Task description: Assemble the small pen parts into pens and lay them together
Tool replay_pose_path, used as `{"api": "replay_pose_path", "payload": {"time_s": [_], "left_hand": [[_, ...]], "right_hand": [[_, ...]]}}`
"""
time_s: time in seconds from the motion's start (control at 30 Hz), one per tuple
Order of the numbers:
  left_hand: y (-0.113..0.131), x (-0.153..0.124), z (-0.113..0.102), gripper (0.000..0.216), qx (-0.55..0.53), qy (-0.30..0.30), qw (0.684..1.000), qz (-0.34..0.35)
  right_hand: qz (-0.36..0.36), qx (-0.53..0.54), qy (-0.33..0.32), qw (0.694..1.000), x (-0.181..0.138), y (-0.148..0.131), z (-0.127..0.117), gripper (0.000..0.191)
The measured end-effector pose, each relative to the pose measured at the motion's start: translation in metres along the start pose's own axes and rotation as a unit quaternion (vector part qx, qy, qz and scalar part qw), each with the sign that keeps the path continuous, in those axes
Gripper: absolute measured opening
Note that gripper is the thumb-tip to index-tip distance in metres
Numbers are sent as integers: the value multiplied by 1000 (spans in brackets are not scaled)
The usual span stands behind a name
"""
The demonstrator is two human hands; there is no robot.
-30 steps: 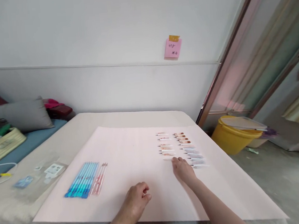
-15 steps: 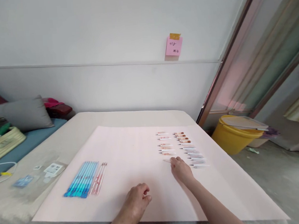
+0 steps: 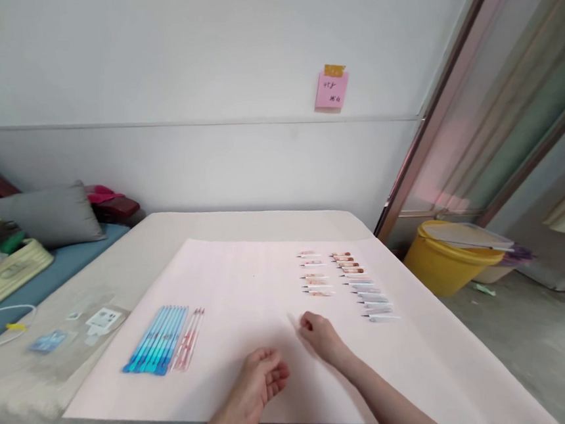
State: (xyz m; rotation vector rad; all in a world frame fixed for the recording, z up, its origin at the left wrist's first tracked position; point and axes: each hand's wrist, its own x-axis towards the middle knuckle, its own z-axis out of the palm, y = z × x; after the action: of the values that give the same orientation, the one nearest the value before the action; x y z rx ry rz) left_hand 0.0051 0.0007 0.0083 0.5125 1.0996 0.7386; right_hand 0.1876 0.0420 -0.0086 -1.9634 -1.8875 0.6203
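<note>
My right hand [image 3: 322,337] is closed over the pale paper sheet [image 3: 249,281], with a slim whitish pen [image 3: 292,319] poking out past its fingertips; motion blurs it. My left hand [image 3: 262,379] hovers near the sheet's front edge, fingers loosely curled and apart from the thumb, with nothing in it. Beyond the right hand lie white patterned pens [image 3: 314,276] in a column. Farther right is another column, with brown-ended pens [image 3: 345,260] at the top and greyish-white pens [image 3: 372,296] below.
Several blue pens [image 3: 156,340] lie side by side at the left, beside pink-and-white pens [image 3: 189,339]. Clear plastic packaging [image 3: 88,331] rests on the cloth left of the sheet. A yellow bin [image 3: 445,260] stands on the floor at right. A pink note [image 3: 331,90] is on the wall.
My right hand has moved left and slightly toward me, away from the pen columns, carrying the pale pen. My left hand has turned a little, staying in about the same place.
</note>
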Motion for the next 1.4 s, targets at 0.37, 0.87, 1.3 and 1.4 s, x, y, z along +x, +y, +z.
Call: {"api": "replay_pose_path", "payload": {"time_s": [0.37,0.87,1.3,1.4], "left_hand": [[-5,13,-3,10,-154,67,986,6],[-4,14,-7,10,-180,49,982,-2],[-5,14,-8,11,-182,44,982,4],[-3,14,-8,11,-190,51,980,8]], "right_hand": [[-94,97,-19,991,-34,-43,12,11],[103,-131,89,982,36,93,-17,46],[-81,-174,29,981,18,33,-8,25],[-110,-183,5,977,9,15,-1,24]]}}
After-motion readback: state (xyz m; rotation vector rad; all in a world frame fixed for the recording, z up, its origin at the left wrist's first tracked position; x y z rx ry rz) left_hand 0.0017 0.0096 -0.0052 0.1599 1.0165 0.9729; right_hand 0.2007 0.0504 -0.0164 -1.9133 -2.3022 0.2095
